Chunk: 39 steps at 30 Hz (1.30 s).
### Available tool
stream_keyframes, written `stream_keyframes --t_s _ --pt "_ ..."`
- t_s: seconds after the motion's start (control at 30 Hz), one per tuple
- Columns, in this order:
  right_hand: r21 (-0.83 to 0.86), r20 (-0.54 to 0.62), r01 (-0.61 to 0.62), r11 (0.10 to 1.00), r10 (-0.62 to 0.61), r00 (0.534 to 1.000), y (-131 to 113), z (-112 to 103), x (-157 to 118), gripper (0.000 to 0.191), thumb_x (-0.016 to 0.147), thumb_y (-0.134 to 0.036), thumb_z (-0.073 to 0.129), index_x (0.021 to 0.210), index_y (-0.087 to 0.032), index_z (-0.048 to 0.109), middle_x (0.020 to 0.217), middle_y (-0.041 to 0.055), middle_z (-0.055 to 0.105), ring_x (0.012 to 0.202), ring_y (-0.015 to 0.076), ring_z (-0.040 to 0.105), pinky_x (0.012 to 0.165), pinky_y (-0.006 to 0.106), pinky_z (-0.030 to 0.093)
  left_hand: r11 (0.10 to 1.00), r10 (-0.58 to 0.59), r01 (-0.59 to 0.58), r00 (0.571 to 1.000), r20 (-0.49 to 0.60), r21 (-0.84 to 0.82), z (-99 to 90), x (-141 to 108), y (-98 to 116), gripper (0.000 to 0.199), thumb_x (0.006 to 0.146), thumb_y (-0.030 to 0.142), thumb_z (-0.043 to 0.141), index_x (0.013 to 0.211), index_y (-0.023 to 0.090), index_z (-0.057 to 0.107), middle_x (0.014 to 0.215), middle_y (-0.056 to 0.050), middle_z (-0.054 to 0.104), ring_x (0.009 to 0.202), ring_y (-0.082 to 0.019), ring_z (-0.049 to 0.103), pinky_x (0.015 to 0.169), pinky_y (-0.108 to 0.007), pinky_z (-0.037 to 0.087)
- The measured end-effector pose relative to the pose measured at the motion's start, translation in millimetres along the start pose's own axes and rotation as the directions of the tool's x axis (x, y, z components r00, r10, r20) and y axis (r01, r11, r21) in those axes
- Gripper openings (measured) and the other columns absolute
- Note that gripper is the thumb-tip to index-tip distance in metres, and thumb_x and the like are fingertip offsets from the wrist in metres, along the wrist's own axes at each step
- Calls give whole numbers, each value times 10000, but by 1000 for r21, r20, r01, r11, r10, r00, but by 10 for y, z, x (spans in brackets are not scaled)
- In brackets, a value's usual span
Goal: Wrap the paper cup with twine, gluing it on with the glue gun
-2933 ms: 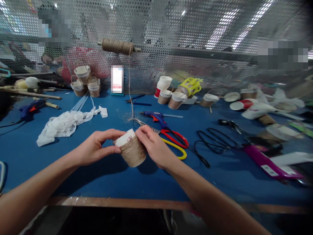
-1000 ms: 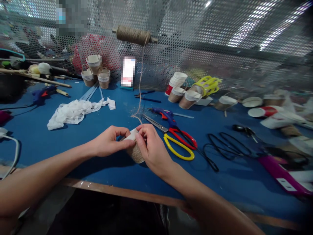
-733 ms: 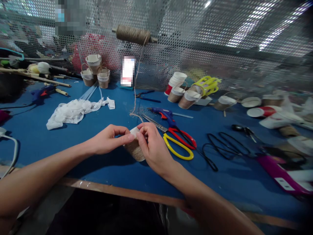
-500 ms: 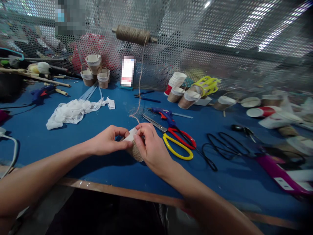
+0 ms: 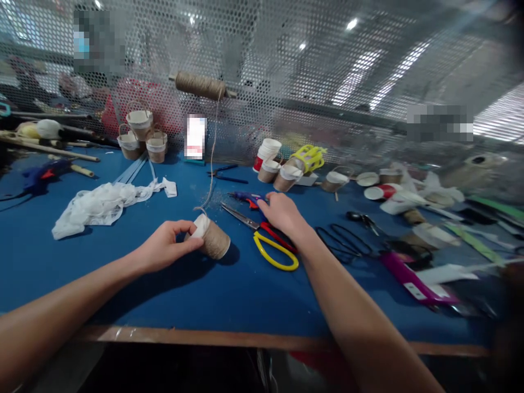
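Note:
My left hand [image 5: 172, 244] pinches the white-trimmed rim of a twine-wrapped cup [image 5: 216, 240], which lies tilted on the blue table. Twine [image 5: 213, 147] hangs from a spool [image 5: 200, 85] down to the cup's rim. My right hand [image 5: 281, 212] is closed around the handle of a blue glue gun [image 5: 246, 197], whose nozzle points left; its fingertips are partly hidden. Just below that hand lie scissors [image 5: 276, 259] with one red and one yellow handle, blades towards the upper left.
White lace [image 5: 96, 206] lies at the left, near a second glue gun [image 5: 43, 176]. Small wrapped baskets [image 5: 140, 124] are stacked behind. More cups [image 5: 289, 176], black cable and a purple power strip [image 5: 417, 281] are at the right.
My right hand has left the cup and moved right onto the glue gun. My left hand still holds the cup, now more exposed. The view has shifted to the right.

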State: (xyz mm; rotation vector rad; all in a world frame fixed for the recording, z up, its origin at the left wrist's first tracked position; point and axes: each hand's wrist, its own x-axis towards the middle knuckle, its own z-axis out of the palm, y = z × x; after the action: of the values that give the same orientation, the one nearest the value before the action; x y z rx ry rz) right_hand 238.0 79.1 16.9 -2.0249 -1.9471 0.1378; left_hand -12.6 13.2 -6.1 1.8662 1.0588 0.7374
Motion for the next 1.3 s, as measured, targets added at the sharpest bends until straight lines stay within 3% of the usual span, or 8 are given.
stream_keyframes --t_s 0.23,0.43,0.5,0.6,0.7,0.83,1.07,1.3 --pt "31 186 -150 988 142 972 149 200 263 251 857 -301 507 1060 -160 547 1068 66 565 889 158 571 755 349 483 1000 -5 5 1000 -1 16 -2 2 10 205 771 305 498 714 119 565 704 -18 576 672 -130 477 660 -257 366" --pt "323 52 -126 938 115 992 39 -72 21 249 727 -142 591 970 -105 554 831 94 646 731 187 621 669 318 493 999 24 -25 999 34 25 -8 18 -18 209 781 301 491 741 119 586 753 -35 612 722 -148 515 698 -274 385" --pt "446 48 -84 891 70 996 -20 -174 -140 262 739 -191 571 993 -141 528 839 71 655 711 161 625 634 287 504 999 23 -24 999 47 36 -11 16 -21 216 778 309 493 757 118 591 780 -45 618 744 -158 528 722 -286 393" --pt "693 228 -132 709 -41 973 -94 -262 -362 171 702 -286 614 770 -142 553 654 48 641 543 130 590 525 256 486 999 27 -29 999 38 32 -26 11 -11 218 774 317 502 787 120 593 823 -57 623 777 -171 540 752 -303 405" --pt "772 220 -68 632 -165 962 -142 -284 -533 195 702 -305 617 778 -130 575 627 33 633 500 108 562 487 231 454 997 82 -82 995 51 -7 -71 12 6 179 782 285 506 798 129 592 866 -61 627 830 -175 542 793 -308 404" --pt "751 220 10 661 -264 939 -216 -325 -713 228 776 -310 525 904 -130 582 527 -16 565 436 101 509 446 233 431 994 110 -106 987 113 -39 -154 17 12 175 804 272 500 830 126 593 916 -67 627 869 -170 543 820 -295 399" --pt "627 360 -62 776 -219 907 -282 -306 -864 255 754 -435 534 730 -185 576 438 -30 514 387 105 490 364 215 429 991 71 -77 996 57 110 -179 15 -5 186 813 282 480 831 126 580 839 -47 604 794 -159 534 754 -278 407" --pt "576 361 -63 815 -185 914 -311 -250 -883 232 728 -416 532 630 -206 534 387 -37 489 338 105 475 334 214 409 986 30 -36 999 41 165 -140 16 -6 186 808 271 472 836 128 587 793 -34 592 758 -152 523 717 -270 406"
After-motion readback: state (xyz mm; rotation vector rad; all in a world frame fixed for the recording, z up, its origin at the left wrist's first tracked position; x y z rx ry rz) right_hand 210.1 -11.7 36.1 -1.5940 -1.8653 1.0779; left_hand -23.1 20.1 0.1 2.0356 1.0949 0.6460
